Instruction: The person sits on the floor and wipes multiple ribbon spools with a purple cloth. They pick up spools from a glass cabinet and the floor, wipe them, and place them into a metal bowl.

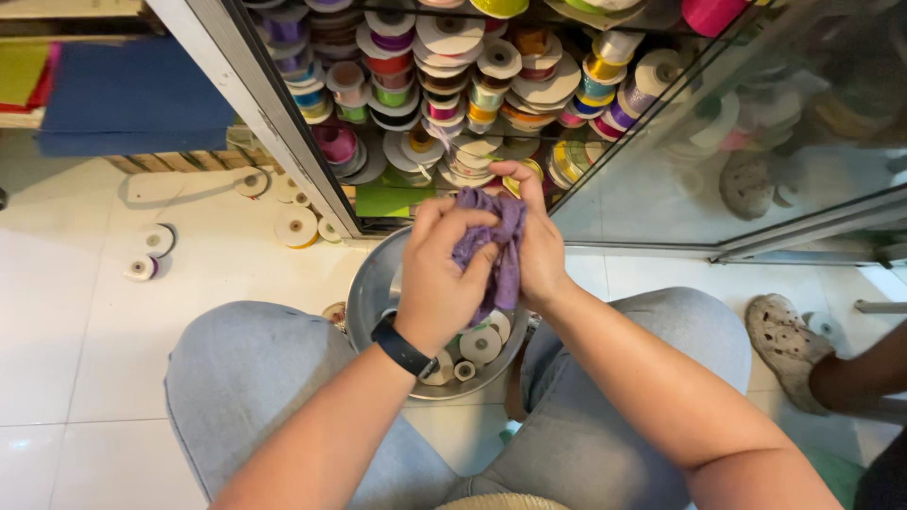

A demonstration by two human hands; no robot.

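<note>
Both hands gripped the purple cloth (491, 247) right above the metal bowl (370, 288): left hand (442, 276) bunched at nine o'clock, right hand (539, 247) pinching at three. The cloth hung twelve to six between them, equally near both, spools (481, 345) beneath.

Bare forearms, no sleeves in view. Left hand (439, 283): black band on wrist, smooth, snug, flat dark face, like slim watch or fitness tracker. Right hand (540, 247): no ring, no band visible. Nails short, plain. Legs in light blue-grey denim trousers, faded wash, fabric finely textured, seam lines faint along inner thigh. Strip of pale woven or ribbed material at bottom edge between thighs; kind unclear.
</note>
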